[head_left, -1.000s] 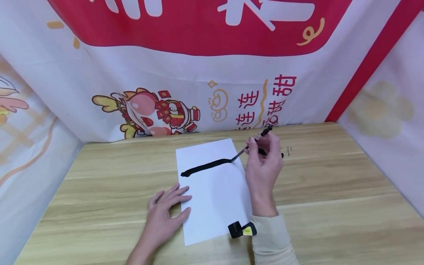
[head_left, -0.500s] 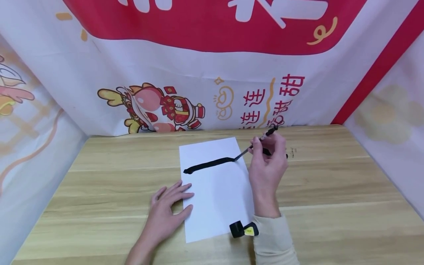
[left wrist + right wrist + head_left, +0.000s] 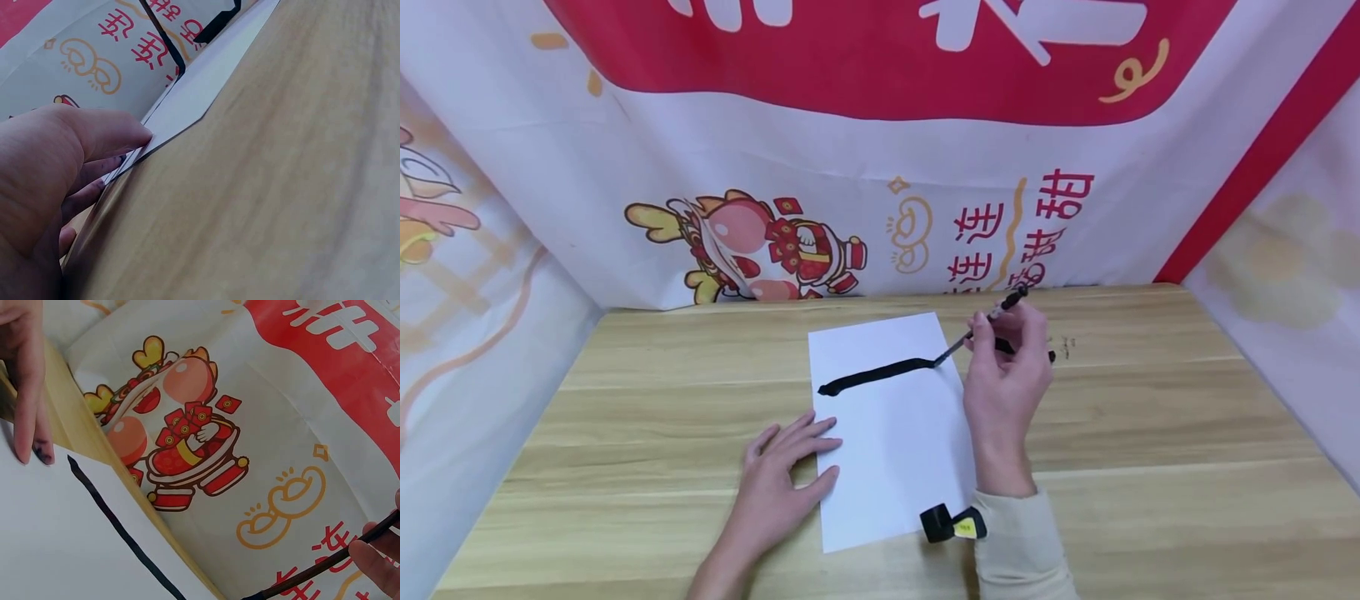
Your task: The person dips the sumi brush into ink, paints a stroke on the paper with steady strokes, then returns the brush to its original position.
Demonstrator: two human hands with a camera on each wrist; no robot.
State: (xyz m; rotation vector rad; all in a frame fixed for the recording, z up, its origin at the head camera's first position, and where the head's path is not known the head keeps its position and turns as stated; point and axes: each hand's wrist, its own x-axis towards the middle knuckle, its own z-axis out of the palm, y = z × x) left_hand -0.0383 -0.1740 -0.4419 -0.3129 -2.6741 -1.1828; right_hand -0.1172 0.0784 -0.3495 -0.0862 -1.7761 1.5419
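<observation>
White paper [image 3: 895,442] on wood table [image 3: 1150,400], w/ black stroke [image 3: 880,375] across its 12 o'clock end. L hand [image 3: 777,493], 8 o'clock: fingers spread, tips on edge. R hand [image 3: 1006,387], 2 o'clock: pinches brush [image 3: 996,313], tip at stroke's R end, approx. 1 o'clock. Risks: L hand easing off could let paper skew; brush lingering could blot; R hand dragging could smear stroke if wet.
</observation>
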